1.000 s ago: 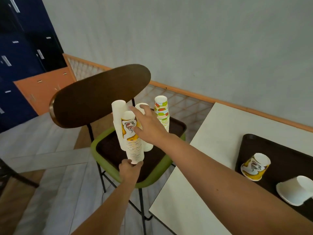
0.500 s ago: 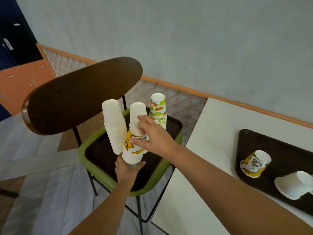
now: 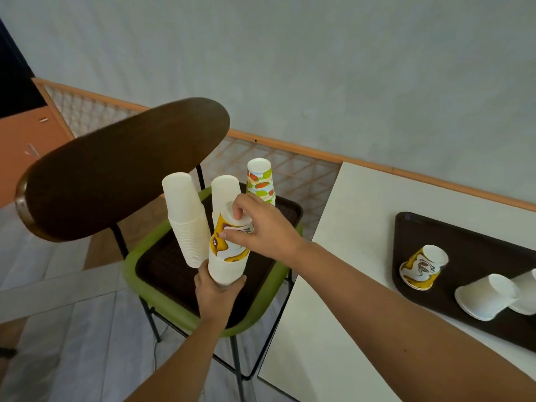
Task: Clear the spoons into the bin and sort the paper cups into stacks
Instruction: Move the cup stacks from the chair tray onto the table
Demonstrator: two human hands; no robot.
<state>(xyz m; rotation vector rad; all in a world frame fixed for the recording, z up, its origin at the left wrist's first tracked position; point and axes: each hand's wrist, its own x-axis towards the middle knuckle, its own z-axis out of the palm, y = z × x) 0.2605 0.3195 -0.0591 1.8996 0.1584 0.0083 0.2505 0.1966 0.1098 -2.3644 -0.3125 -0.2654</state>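
My left hand [image 3: 216, 294] grips the bottom of an inverted stack of yellow-patterned paper cups [image 3: 227, 264] above the chair's brown tray [image 3: 162, 266]. My right hand [image 3: 262, 227] holds the top cup of that stack, fingers curled over its base. Behind stand two plain white stacks [image 3: 185, 219] [image 3: 224, 188] and a fruit-print stack [image 3: 260, 178]. On the table's dark tray [image 3: 475, 245] lie one yellow-patterned cup [image 3: 422, 266] and two white cups [image 3: 487, 295] on their sides. No spoons or bin are in view.
The green-seated chair [image 3: 139, 274] with a dark oval backrest [image 3: 116, 166] stands left of the white table [image 3: 342, 285]. A grey wall and an orange-edged lattice rail run behind.
The view shifted left to right. My right hand pushed the yellow-patterned cup down onto the stack; my left hand kept its grip on the stack's bottom.
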